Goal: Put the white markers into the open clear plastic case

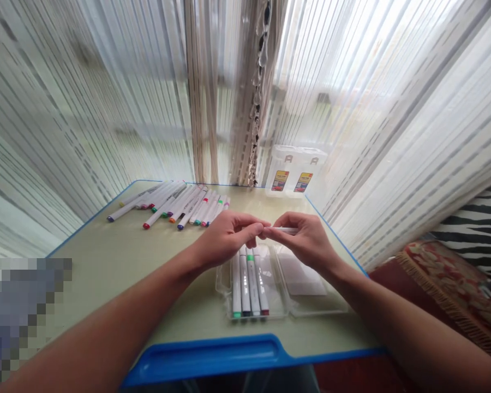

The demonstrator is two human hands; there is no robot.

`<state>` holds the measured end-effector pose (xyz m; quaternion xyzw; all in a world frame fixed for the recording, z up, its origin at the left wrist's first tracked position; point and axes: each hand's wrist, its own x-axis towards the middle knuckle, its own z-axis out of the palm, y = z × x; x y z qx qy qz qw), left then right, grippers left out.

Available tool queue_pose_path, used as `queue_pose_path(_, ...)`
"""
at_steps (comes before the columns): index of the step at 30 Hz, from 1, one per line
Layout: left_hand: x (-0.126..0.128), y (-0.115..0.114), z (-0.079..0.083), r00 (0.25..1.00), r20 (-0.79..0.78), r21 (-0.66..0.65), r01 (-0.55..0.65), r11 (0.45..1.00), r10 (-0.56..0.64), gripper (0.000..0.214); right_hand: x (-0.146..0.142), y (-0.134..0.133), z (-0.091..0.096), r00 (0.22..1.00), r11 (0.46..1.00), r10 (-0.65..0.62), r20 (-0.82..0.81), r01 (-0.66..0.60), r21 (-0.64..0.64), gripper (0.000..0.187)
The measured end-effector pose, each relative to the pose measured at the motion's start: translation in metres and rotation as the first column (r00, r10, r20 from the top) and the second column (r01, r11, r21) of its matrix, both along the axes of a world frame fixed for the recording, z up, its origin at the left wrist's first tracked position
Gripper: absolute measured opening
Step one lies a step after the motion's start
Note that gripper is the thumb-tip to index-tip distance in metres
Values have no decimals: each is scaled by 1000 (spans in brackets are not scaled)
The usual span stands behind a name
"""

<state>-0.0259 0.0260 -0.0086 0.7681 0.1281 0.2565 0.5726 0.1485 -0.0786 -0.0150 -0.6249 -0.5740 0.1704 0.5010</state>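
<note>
A white marker (285,230) lies sideways between my two hands, above the far edge of an open clear plastic case. My right hand (305,234) is closed around its body. At the marker's left end, the fingers of my left hand (233,234) are pinched together and cover the tip, so its cap colour is hidden. Below, several white markers (251,284) stand side by side in the left half of the case (277,305), with green, dark, grey and red ends towards me. The case's lid (319,304) lies opened out to the right with a pale sheet inside.
Many loose white markers (163,204) with coloured ends lie in a heap at the table's far left. Two upright clear cases (297,174) with labels stand at the back right. The table (118,284) has a blue rim and front tray (208,352). Striped curtains (147,98) hang behind.
</note>
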Motion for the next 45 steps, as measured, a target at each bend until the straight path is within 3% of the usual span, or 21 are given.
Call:
queue_pose_path(8,2,-1,-4,997,60,59,-57,997,53,24,1,0,1,996,1000,24,-87,-24,-5,39)
queue_pose_path(17,5,4,-6,989,121,-14,-79,997,80,19,3,-1,-2,966,996,76,-247,-62,62,30)
queue_pose_path(25,4,3,-6,985,70,35,-158,987,156,25,2,-1,5,945,982,185,-268,-186,23,25)
queue_pose_path(38,4,2,-1,970,162,-135,-159,978,180,19,5,-8,8,813,937,341,-472,-332,105,25)
queue_pose_path(45,4,4,-1,967,192,-214,-125,969,167,18,5,-9,7,831,944,322,-454,-315,93,27)
